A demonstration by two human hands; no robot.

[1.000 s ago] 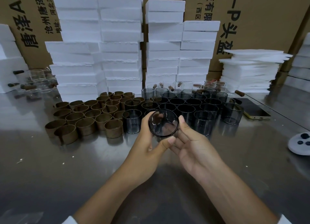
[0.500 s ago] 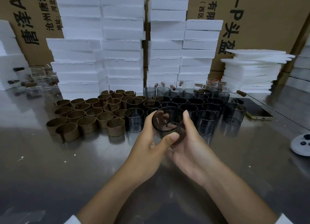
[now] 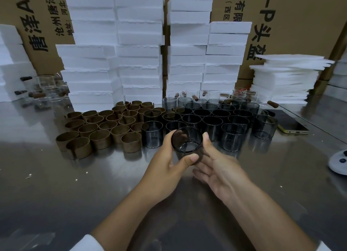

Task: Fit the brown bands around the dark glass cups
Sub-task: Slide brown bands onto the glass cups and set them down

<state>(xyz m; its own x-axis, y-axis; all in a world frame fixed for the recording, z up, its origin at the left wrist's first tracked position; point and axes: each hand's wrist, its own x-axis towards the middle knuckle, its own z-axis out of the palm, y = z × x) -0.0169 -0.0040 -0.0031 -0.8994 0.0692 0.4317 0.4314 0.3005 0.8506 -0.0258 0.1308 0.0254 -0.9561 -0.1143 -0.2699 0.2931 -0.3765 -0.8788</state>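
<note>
My left hand [image 3: 165, 162] grips a dark glass cup [image 3: 186, 139] above the steel table [image 3: 75, 194], thumb across its near side and fingers round its left. My right hand [image 3: 221, 171] holds the same cup from the right, its thumb against the wall and its fingers reaching beneath. The cup's mouth tilts toward me. I cannot tell whether a band sits on it. Several loose brown bands [image 3: 99, 136] stand in a cluster to the left. Several bare dark glass cups [image 3: 212, 121] stand in rows just behind my hands.
Tall stacks of white foam blocks [image 3: 139, 53] and cardboard boxes [image 3: 300, 25] wall off the back. Thin foam sheets [image 3: 287, 77] are piled at back right. A phone [image 3: 289, 123] and a white round device [image 3: 339, 160] lie at the right. Clear glasses [image 3: 47, 92] sit far left.
The cup has turned in my hands from facing me mouth-on to a more upright tilt. My right fingers have loosened and slid lower beneath it.
</note>
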